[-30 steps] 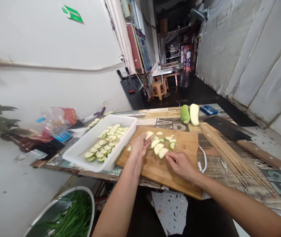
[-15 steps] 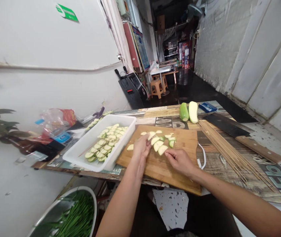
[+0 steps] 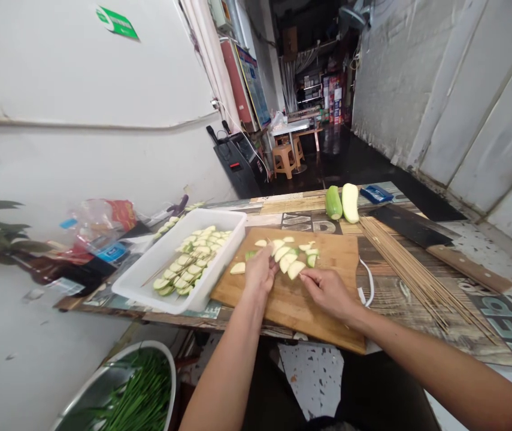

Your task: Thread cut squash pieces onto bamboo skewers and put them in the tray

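Above the wooden cutting board (image 3: pixel 327 320), my right hand (image 3: pixel 327 290) is closed in a pinch on the near end of a thin bamboo skewer, most of it hidden. Pale green-edged zucchini slices (image 3: pixel 288 262) sit in a row along it. My left hand (image 3: pixel 260 269) is closed around the far end of the row, its fingers against a slice there. Loose zucchini slices (image 3: pixel 238 268) lie on the board left of that hand, and more slices (image 3: pixel 311 260) lie beyond the row.
Left of the board stands a white plastic tray (image 3: pixel 125 281) of skewered slices. Bamboo skewers (image 3: pixel 403 269) and a cleaver (image 3: pixel 417 227) lie at the right. Zucchini pieces (image 3: pixel 350 203) and a blue packet (image 3: pixel 376 194) are behind. A metal bowl (image 3: pixel 172 383) of green stalks sits below left.
My left hand has shifted slightly right and nearer the row of slices, uncovering a green-skinned piece at its left. My right hand stays nearly in place.
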`<action>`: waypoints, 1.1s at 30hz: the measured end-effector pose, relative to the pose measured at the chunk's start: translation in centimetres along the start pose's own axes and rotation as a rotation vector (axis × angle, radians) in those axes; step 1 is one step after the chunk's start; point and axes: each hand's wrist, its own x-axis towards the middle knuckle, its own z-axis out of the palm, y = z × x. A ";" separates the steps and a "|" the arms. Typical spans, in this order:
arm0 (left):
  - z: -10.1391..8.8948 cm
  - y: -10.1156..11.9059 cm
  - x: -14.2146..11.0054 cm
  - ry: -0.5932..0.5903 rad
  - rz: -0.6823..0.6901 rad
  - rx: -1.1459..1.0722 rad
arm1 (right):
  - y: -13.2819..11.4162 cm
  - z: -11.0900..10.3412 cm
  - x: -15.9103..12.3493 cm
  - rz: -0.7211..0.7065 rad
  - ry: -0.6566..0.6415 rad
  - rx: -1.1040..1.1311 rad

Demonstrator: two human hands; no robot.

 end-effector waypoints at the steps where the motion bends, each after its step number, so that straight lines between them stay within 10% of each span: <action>1: -0.1 0.1 -0.2 -0.023 0.050 0.022 | 0.0 0.0 0.0 0.003 0.012 0.000; 7: -2.2 2.3 -1.0 0.167 0.482 0.307 | -0.3 -0.5 0.0 0.036 0.083 0.002; 15: -5.3 3.0 -2.6 0.243 0.697 0.680 | 0.6 -0.8 0.2 0.052 0.218 0.015; 21: -5.6 0.0 -4.0 0.143 0.692 0.770 | 0.6 -0.8 0.4 0.001 0.205 -0.003; 27: -8.6 2.1 -3.1 0.316 0.743 0.866 | 0.4 -2.2 1.5 0.291 0.505 0.283; 33: -8.9 3.4 -1.7 0.241 0.694 0.856 | 0.5 -2.9 2.2 0.420 0.558 0.582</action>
